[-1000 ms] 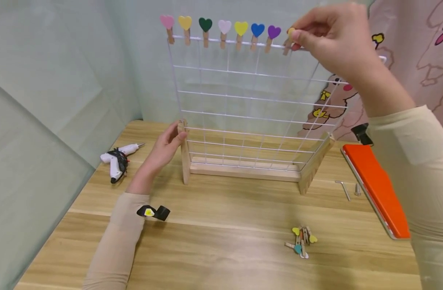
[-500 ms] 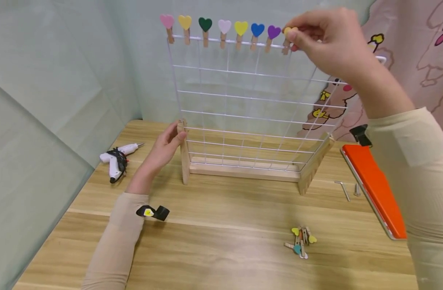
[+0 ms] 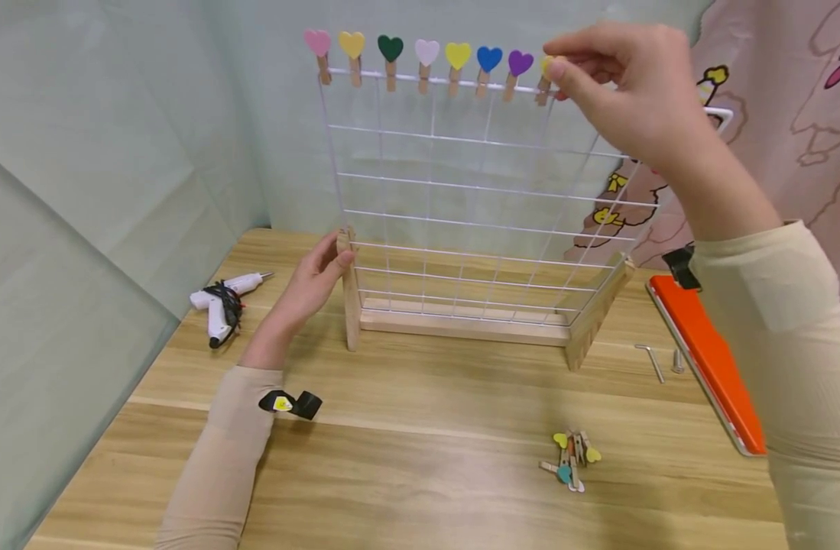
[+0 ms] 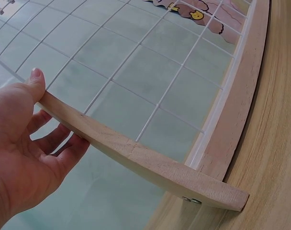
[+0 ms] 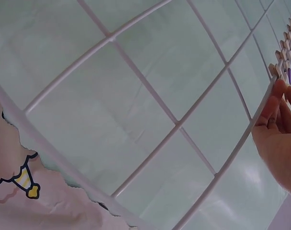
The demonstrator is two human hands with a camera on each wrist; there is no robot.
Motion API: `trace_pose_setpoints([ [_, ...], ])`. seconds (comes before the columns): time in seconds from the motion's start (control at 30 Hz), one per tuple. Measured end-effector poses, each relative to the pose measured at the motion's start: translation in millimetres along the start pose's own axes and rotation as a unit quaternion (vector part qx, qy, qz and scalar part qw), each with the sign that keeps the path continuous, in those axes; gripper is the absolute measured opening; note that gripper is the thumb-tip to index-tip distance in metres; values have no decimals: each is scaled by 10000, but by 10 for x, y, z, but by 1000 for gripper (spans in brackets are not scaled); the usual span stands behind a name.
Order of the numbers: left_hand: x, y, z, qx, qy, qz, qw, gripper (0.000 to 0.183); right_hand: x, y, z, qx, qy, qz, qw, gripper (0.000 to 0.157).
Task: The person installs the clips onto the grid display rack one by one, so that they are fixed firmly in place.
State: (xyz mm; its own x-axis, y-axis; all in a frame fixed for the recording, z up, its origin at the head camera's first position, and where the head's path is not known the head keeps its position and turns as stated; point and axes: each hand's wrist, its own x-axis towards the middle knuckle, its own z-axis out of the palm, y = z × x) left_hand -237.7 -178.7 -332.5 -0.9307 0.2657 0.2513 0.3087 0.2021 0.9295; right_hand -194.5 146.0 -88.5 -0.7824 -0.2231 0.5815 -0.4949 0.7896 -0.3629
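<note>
My right hand (image 3: 643,95) pinches a clothespin with a yellow heart (image 3: 545,85) between thumb and fingers. That clothespin sits on the top wire of a white grid rack (image 3: 484,141), at the right end of a row. Left of it stand several heart clothespins, the nearest with a purple heart (image 3: 520,63). In the right wrist view, the right hand (image 5: 277,139) is at the top wire, fingers partly cut off by the frame edge. My left hand (image 3: 312,279) grips the upper end of the rack's left wooden post (image 4: 150,160), thumb on one side and fingers on the other.
A small pile of heart clothespins (image 3: 573,461) lies on the wooden table (image 3: 392,489). At left is a white glue gun (image 3: 220,302) with its cord wound round it. To the right lie a hex key (image 3: 652,363), a bolt (image 3: 678,361) and an orange case (image 3: 702,351).
My right hand has lowered slightly at the top wire, and the clothespin in it has turned a little more upright. The left hand stays on the post.
</note>
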Motion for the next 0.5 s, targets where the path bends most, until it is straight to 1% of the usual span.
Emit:
trace_pose_setpoints([
  [0.17, -13, -4, -17, -9, 15, -50, 10000, 54, -48, 30, 5, 45, 321, -49, 9995, 29],
  [0.3, -13, -7, -25, 17, 39, -101, 9999, 56, -199, 101, 18, 611, 639, -224, 9958, 25],
  [0.4, -6, -11, -29, 88, 45, -176, 9998, 59, -404, 214, 93, 1072, 764, -757, 9884, 23],
  [0.43, -4, -13, -29, 121, 48, -214, 9997, 60, -492, 257, 134, 1114, 737, -955, 9864, 23],
  [0.5, 9, -16, -26, 101, 33, -214, 9997, 59, -688, 361, 239, 1028, 581, -1281, 9847, 24],
])
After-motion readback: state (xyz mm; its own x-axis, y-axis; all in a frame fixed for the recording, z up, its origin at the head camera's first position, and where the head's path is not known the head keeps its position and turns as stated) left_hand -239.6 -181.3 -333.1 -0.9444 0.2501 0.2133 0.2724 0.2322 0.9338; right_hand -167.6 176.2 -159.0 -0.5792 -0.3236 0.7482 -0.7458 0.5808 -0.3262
